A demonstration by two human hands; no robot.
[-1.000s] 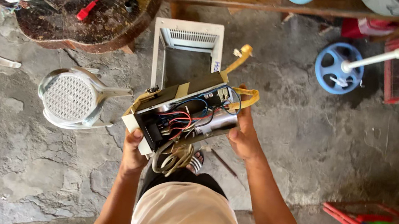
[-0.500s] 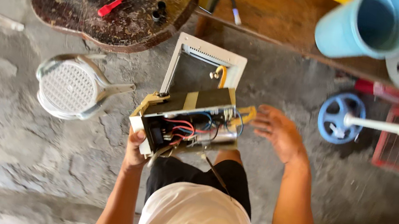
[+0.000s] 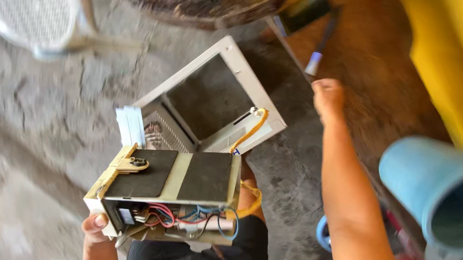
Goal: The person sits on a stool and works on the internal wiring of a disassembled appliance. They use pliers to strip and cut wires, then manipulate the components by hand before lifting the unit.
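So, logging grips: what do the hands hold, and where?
Left hand grips the open electrical unit at its lower-left corner. Right hand holds nothing visible.

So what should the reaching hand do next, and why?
Probably close on the small blue-tipped tool on the wooden bench: the right hand is a fist just short of it, while the left hand holds up the open electrical unit.

No packages, signs or screens in your view. Nearest thing to label: two dark rectangular panels [image 3: 178, 175] stuck flat on top of pale box [image 3: 166, 196] you hold by its lower left corner; panels side by side, strip of bare cream surface between them, no print visible on either. Small pale patch on box's front face, near wires; too blurred to tell if sticker.
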